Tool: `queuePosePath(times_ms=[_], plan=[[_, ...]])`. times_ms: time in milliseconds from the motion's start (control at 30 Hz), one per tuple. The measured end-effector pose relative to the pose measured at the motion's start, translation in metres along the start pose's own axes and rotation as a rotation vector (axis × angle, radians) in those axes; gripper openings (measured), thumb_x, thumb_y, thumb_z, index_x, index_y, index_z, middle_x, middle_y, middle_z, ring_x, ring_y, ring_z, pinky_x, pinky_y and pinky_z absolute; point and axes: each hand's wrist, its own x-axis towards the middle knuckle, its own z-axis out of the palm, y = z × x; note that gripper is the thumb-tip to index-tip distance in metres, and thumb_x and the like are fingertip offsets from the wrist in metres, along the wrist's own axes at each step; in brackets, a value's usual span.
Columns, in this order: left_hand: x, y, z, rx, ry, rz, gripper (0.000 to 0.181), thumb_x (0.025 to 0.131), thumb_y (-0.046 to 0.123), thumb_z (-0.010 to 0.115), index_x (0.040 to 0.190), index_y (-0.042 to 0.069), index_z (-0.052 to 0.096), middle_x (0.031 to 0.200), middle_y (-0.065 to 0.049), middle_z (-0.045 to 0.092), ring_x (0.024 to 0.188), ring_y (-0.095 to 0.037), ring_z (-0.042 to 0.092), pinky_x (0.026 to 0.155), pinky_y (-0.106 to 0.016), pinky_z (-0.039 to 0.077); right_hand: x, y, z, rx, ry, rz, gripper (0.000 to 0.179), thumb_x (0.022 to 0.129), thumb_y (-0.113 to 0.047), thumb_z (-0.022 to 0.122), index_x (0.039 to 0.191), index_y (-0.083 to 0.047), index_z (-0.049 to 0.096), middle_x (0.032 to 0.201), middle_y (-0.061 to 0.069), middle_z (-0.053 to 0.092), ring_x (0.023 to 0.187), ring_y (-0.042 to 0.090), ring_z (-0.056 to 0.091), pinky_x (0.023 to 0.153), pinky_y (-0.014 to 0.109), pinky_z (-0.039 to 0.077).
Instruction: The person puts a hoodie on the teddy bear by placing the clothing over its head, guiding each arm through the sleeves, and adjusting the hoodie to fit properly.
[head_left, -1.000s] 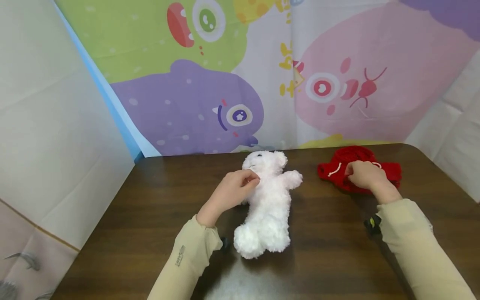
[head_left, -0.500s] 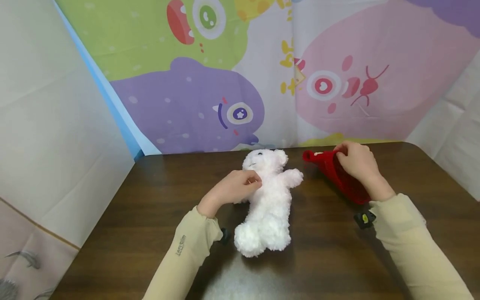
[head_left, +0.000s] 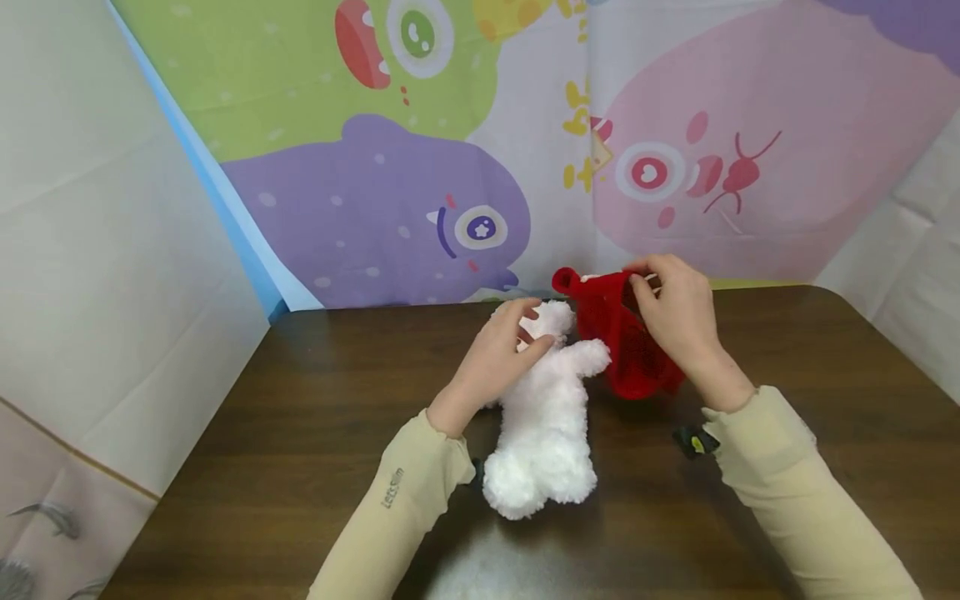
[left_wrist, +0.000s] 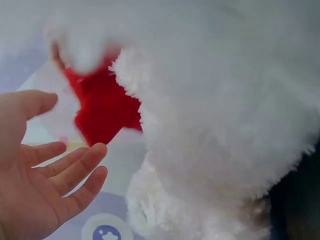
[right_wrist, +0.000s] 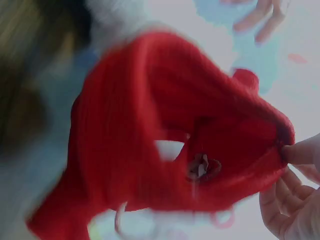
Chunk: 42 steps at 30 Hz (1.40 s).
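white plush toy (head_left: 546, 408) | fluffy, lying, legs nearest viewer | red garment (head_left: 618, 333) | raised, gaping, beside toy's arm

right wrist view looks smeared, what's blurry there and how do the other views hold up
Right wrist: garment smeared on its left part, right hand clearer, background washed out; left wrist: toy hazy towards the top, left hand fairly sharp; head: pale sheen on the table at bottom centre, toy fairly clear.
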Motion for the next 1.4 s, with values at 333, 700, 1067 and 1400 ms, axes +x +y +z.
queuePosePath(times_ms=[333, 700, 1067, 1400], plan=[[0.004, 0.011, 0.013, -0.036, 0.021, 0.012, 0.042, 0.089, 0.026, 0.056, 0.125, 0.006, 0.046, 0.106, -0.004, 0.055, 0.078, -0.011, 0.054, 0.068, -0.019, 0.045, -0.011, -0.039, 0.003, -0.015, -0.047, -0.223, 0.015, 0.079, -0.011, 0.069, 0.093, -0.012, 0.072, 0.084, 0.006, 0.064, 0.072, 0.024, 0.062, 0.060, 0.039, 0.051], [-0.002, 0.001, 0.017, 0.011, 0.206, -0.060, 0.005, 0.085, 0.018, 0.055, 0.084, 0.012, 0.055, 0.071, 0.002, 0.052, 0.062, -0.009, 0.046, 0.055, -0.020, 0.037, -0.028, -0.057, 0.009, 0.023, -0.040, -0.378, 0.016, 0.073, -0.012, 0.074, 0.090, -0.013, 0.072, 0.083, 0.002, 0.063, 0.068, 0.018, 0.061, 0.060, 0.032, 0.050], [-0.015, -0.005, 0.013, -0.058, 0.352, -0.106, 0.020, 0.086, 0.019, 0.052, 0.070, 0.011, 0.044, 0.067, 0.000, 0.044, 0.062, -0.011, 0.043, 0.053, -0.022, 0.035, -0.040, -0.047, 0.017, -0.117, -0.163, -0.291, 0.025, 0.074, -0.013, 0.073, 0.098, -0.010, 0.066, 0.094, 0.005, 0.063, 0.080, 0.023, 0.063, 0.066, 0.038, 0.052], [-0.012, -0.013, 0.000, -0.115, 0.515, -0.055, 0.008, 0.087, 0.010, 0.055, 0.084, 0.005, 0.050, 0.083, -0.008, 0.052, 0.064, -0.016, 0.055, 0.056, -0.023, 0.046, -0.044, -0.030, 0.009, -0.159, -0.217, -0.117, 0.026, 0.076, -0.009, 0.070, 0.101, -0.011, 0.065, 0.094, 0.004, 0.061, 0.074, 0.019, 0.057, 0.058, 0.037, 0.048]])
